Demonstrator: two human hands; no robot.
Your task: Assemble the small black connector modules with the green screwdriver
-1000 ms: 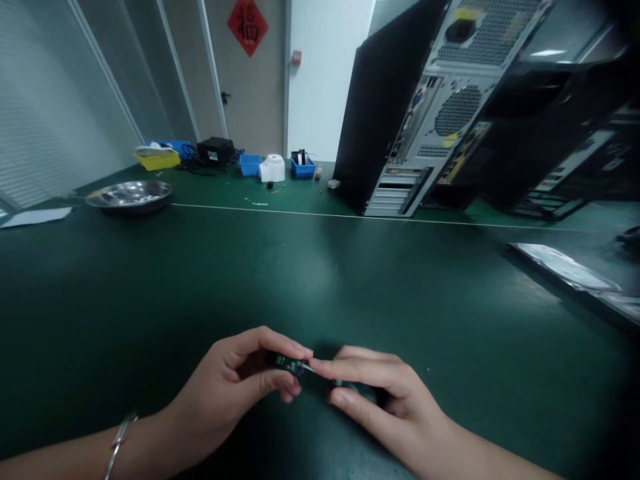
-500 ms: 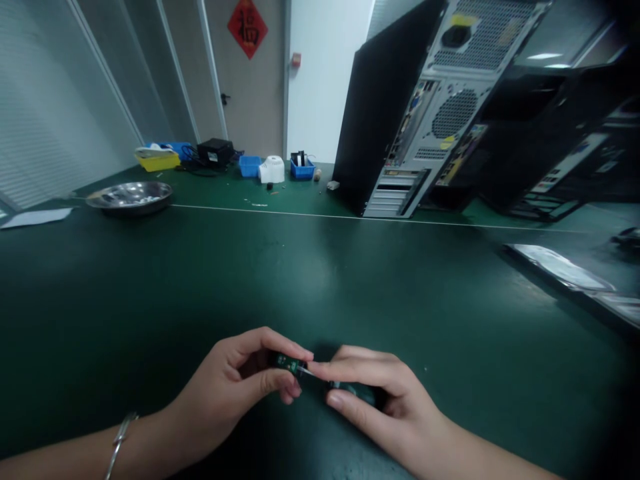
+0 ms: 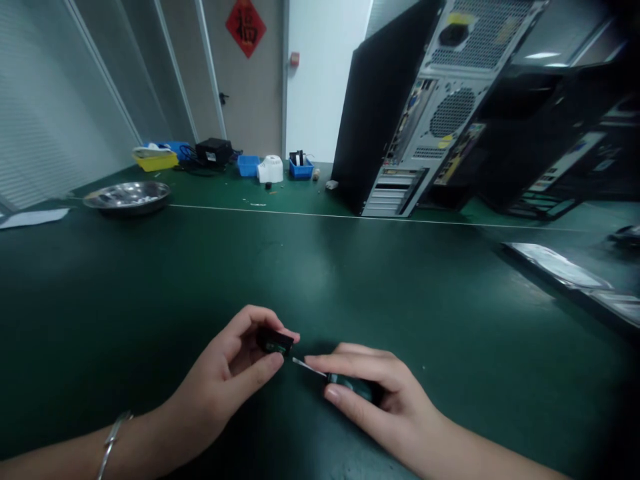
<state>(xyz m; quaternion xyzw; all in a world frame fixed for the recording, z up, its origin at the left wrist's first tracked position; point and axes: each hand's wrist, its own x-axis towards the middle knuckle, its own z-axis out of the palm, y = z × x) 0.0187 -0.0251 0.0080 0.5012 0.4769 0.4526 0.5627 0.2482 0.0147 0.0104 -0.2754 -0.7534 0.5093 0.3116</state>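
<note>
Left hand [image 3: 235,360] lifted module [image 3: 274,341] off screwdriver [image 3: 310,367] (tip bare).

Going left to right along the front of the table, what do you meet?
Left hand → small black part pinched in its fingers → thin metal tool → right hand gripping that tool.

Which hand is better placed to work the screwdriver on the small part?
Right, probably: the right hand grips the screwdriver, tip aimed at the small part pinched by the left hand.
</note>
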